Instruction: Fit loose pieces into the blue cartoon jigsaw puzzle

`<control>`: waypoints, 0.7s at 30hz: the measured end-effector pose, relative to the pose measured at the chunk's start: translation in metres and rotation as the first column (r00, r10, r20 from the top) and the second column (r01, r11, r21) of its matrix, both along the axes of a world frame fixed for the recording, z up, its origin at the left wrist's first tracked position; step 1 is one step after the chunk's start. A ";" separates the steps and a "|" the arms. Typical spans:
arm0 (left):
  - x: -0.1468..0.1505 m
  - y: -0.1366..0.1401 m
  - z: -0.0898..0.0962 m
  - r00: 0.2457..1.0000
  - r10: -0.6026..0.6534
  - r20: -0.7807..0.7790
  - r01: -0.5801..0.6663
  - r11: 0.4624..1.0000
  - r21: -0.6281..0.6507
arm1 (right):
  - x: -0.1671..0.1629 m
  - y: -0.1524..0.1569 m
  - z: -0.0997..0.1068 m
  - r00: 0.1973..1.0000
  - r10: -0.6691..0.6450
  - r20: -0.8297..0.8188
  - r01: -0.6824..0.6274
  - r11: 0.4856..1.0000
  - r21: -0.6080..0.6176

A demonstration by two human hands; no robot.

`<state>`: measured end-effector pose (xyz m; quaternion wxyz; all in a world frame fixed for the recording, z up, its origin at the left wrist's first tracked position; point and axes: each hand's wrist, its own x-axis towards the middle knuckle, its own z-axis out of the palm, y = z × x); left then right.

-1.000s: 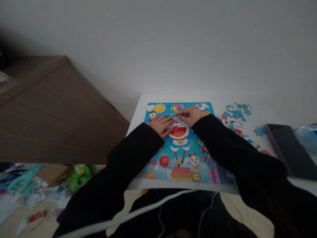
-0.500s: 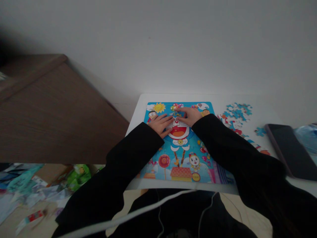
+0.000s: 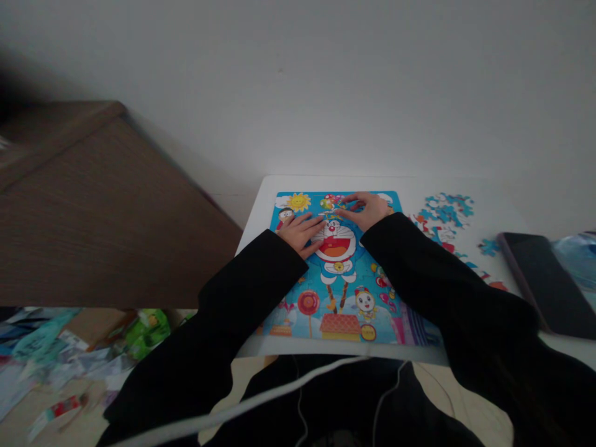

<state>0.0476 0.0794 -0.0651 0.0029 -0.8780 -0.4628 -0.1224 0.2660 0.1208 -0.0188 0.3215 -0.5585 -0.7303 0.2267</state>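
A colourful cartoon jigsaw puzzle (image 3: 338, 276) lies flat on a white table, with a blue-and-white cat figure in its middle. My left hand (image 3: 300, 234) rests on the puzzle's upper left part, fingers spread flat beside the cat's face, holding nothing. Over the upper right part is my right hand (image 3: 366, 210), its thumb and index finger apart and pointing left, close to the top of the cat's head. No piece can be made out between them. Several loose puzzle pieces (image 3: 447, 210) lie in a pile to the right of the puzzle, partly hidden by my right sleeve.
A single blue piece (image 3: 488, 247) lies beside a dark phone (image 3: 549, 282) on the white table (image 3: 254, 214). Clear plastic (image 3: 577, 257) is at the far right. A brown wooden cabinet (image 3: 116, 217) stands to the left. A white cable (image 3: 261, 400) crosses over my lap.
My right hand has shifted slightly right, away from the cat's face, uncovering the face and part of the picture above it. My left hand has stayed in place.
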 end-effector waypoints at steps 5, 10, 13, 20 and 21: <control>0.000 -0.001 0.002 1.000 0.004 0.001 -0.004 0.999 -0.035 | -0.007 0.004 -0.008 0.974 0.204 0.099 -0.204 0.979 -0.009; 0.000 -0.001 0.003 1.000 -0.003 -0.004 0.002 0.999 -0.044 | -0.006 0.006 -0.012 0.967 0.229 0.110 -0.229 0.973 -0.018; 0.000 0.000 0.002 1.000 -0.011 -0.007 0.011 0.999 -0.035 | -0.005 0.006 -0.012 0.967 0.222 0.122 -0.220 0.975 -0.028; -0.001 0.001 0.001 0.999 -0.037 -0.006 0.036 0.998 -0.044 | -0.005 0.005 -0.008 0.949 0.230 0.218 -0.230 0.973 -0.024; -0.001 0.001 0.001 0.999 -0.037 -0.006 0.037 0.998 -0.045 | -0.004 0.005 -0.008 0.940 0.236 0.246 -0.239 0.971 -0.018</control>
